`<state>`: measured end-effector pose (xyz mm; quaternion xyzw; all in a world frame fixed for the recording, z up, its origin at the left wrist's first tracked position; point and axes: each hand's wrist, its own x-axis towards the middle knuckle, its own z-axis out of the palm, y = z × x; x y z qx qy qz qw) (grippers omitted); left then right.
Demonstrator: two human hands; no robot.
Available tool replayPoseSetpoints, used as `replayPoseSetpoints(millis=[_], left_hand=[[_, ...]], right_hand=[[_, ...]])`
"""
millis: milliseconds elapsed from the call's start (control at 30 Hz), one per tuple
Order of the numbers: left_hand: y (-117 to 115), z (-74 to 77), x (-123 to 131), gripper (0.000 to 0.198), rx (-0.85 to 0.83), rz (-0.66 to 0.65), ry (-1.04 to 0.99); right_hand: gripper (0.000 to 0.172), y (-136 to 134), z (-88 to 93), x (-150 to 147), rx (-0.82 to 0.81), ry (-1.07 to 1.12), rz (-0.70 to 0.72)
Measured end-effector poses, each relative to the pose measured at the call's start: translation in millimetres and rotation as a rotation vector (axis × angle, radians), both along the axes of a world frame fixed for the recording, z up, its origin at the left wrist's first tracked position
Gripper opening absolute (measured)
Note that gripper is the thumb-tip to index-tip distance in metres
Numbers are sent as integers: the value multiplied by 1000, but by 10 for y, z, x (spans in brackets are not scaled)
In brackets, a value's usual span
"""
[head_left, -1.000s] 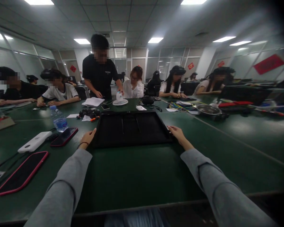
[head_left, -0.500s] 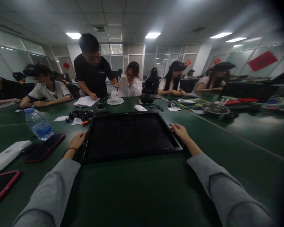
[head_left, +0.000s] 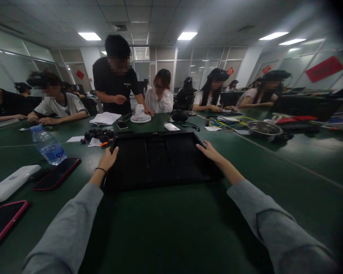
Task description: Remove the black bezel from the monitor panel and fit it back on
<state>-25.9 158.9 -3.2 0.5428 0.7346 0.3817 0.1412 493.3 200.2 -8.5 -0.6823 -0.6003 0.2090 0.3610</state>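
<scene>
A black rectangular tray-like frame (head_left: 131,163), with a raised rim and two ridges inside, lies before me over the green table. My left hand (head_left: 109,158) is closed round its left side, thumb over the rim. Opposite, my right hand (head_left: 210,152) grips the right side the same way, with its thumb pointing inward. The fingers under both sides are partly hidden by the frame.
On the left are a water bottle (head_left: 48,145), dark phones with red edges (head_left: 57,174) and a white device (head_left: 14,182). Beyond the frame stand a small white fan (head_left: 141,117) and papers (head_left: 105,118). A metal bowl (head_left: 264,128) and cables lie right. Several people sit around.
Both hands have moved inward over the frame's sides, thumbs now over the rim. The frame looks slightly shifted. Across the table, the standing person's hand has dropped beside the fan.
</scene>
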Motion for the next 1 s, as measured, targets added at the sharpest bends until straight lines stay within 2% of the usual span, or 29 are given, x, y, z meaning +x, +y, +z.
replayPoseSetpoints(millis=[67,100,233,1000], left_hand=[[-47,5,150,60,-41,52,280],[-71,7,195,58,-80,59,348],[-122,49,213,49,-198,27,391],[-140,105,238,49,-231,59,456]], right_hand=[[69,-45,20,-138,11,-277,0],[66,-70,26,-189,4,-388,-19],[59,-159,54,-275,-29,-595,-63],[56,-214,78,-299,-7,-664,-70]])
